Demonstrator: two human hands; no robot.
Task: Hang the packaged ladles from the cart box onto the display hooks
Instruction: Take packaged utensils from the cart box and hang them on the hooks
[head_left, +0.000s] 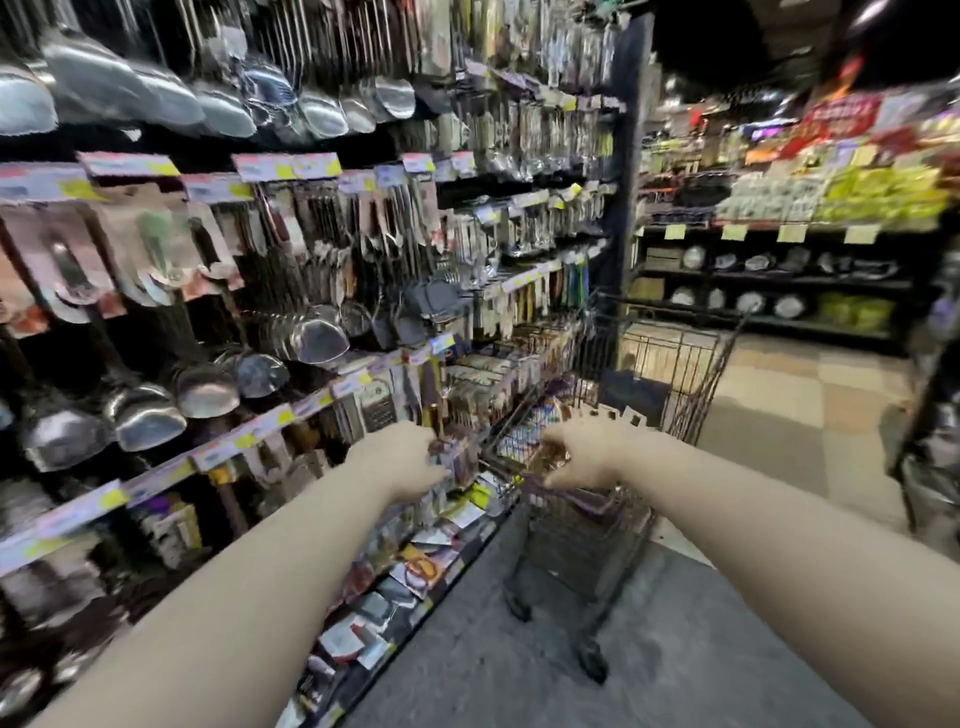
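Observation:
The whole view is motion-blurred. A dark wire shopping cart (675, 364) stands in the aisle against the shelving. In its near basket is a box of packaged goods (524, 426), with contents too blurred to tell apart. My right hand (582, 452) curls down over the cart handle (587, 493). My left hand (410, 457) is closed at the handle's left end, against a purplish blurred shape (460, 460); I cannot tell whether that is a package or the handle. Steel ladles (202, 389) hang from display hooks on the left.
Shelving (249, 431) full of hanging utensils and yellow price tags fills the left side, with packaged items (415, 566) on the bottom shelf by the floor. Across the grey and tiled floor (779, 415), another rack holds metal bowls (748, 301). A dark stand (930, 467) sits at the right edge.

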